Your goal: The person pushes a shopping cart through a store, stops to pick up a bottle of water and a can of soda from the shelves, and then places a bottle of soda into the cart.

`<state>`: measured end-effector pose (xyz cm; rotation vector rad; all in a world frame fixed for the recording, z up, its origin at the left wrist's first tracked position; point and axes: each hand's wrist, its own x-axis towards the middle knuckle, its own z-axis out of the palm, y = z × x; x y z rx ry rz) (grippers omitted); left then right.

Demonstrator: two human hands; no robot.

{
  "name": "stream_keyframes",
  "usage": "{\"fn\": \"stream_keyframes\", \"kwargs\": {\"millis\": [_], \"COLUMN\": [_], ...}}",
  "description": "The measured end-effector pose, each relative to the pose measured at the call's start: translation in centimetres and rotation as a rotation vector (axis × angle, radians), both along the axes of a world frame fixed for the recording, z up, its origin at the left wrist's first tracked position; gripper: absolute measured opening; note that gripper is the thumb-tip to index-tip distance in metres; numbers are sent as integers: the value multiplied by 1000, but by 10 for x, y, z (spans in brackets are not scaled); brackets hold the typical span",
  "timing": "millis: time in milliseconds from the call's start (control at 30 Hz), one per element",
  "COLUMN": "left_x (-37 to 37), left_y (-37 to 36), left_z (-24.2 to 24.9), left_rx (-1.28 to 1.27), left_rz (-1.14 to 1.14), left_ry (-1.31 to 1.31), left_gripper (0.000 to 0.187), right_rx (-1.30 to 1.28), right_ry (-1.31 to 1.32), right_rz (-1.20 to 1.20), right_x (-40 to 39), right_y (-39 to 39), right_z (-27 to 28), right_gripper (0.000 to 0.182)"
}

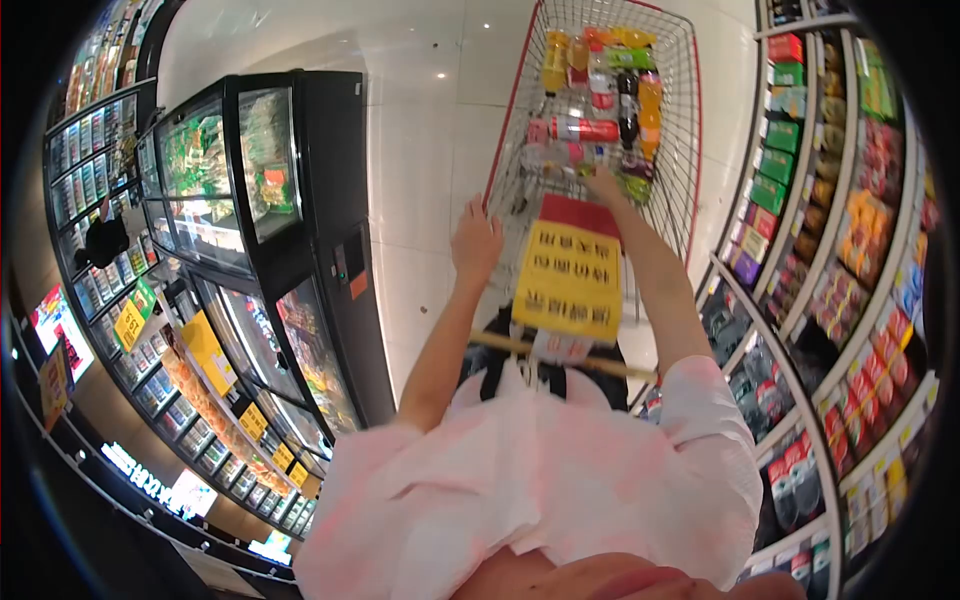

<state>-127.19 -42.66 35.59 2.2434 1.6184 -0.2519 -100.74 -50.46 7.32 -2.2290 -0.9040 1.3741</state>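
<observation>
- Hands first: the left hand (476, 240) sits on the near rim of the shopping cart (690, 150), at its near-left corner, fingers curled over the rail there; whether they close fully round it cannot be told from this angle.
- The right hand (604, 186) reaches past the near rim into the basket, down among the bottles (600, 95). It lies against or just above the nearest ones, fingers loosely bent; no firm hold on any one of them shows.
- The bottles lie toward the far end of the basket, several on their sides. A red-labelled bottle (585, 129) lies crosswise, its long axis running from the cart's left wall to its right, just beyond the right fingertips.
- The right hand is plainly the nearer to the load; the left is well apart from it, back at the rail.
- A yellow sign (568, 280) hangs on the cart's near end, between the two forearms.
- A glass-door cooler (260, 170) stands along the person's left, and stocked shelves (800, 200) run close along the cart's right wall.
</observation>
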Motion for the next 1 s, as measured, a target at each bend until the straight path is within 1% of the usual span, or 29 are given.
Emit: {"fn": "stream_keyframes", "kwargs": {"millis": [100, 133, 167, 233, 333, 400, 433, 467, 500, 533, 600, 667, 733, 800, 833, 900, 933, 1000], "left_x": [12, 16, 22, 36, 51, 57, 58, 59, 60, 62, 69, 75, 77, 81, 83, 81, 80, 74], "left_y": [10, 13, 19, 31, 42, 44, 45, 48, 50, 53, 57, 65, 69, 70, 73, 72, 73, 73], "left_z": [2, 1, 0, 1, -2, 4, 2, 0, 0, 0, 4, 10, 10, 10, 8, 11, 12, 14], "left_rx": [-66, -79, -91, -84, -106, -112, -98, -81, -70, -55, -51, -66, -53, -20, -16, -31, -37, -55], "left_rz": [8, -3, -17, -19, 0, 5, -5, -15, -26, -36, -47, -61, -74, -96, -99, -104, -107, -99], "left_ry": [39, 86, 127, 57, 19, 15, 6, -4, -14, -25, -29, -4, 7, -1, -24, -59, -75, -35], "left_gripper": [48, 52, 56, 61, 68, 70, 70, 69, 70, 71, 72, 74, 75, 77, 78, 78, 78, 78], "right_rx": [91, 113, 102, 61, 57, 89, 110, 199, 288, 378, 145, 102, 132, 244, 295, 308, 303, 357], "right_ry": [-358, -326, -392, -532, -550, -533, -540, -590, -639, -691, -370, -405, -572, -715, -778, -754, -741, -790], "right_rz": [-38, 37, 93, 207, 278, 434, 507, 571, 637, 706, 537, 637, 711, 670, 648, 660, 667, 436], "right_x": [-21, -20, -22, -24, -11, 0, 12, 18, 15, 20, 26, 27, 21, 11, 9, 9, 8, 8], "right_y": [45, 59, 76, 99, 119, 130, 135, 138, 132, 131, 148, 164, 170, 171, 177, 180, 174, 164], "right_z": [-25, -24, -21, -14, -11, 0, -7, -11, -29, -31, -4, 4, 19, -10, -11, -4, 7, 36], "right_gripper": [62, 77, 74, 69, 65, 62, 61, 64, 67, 70, 78, 84, 68, 56, 50, 41, 37, 44]}}
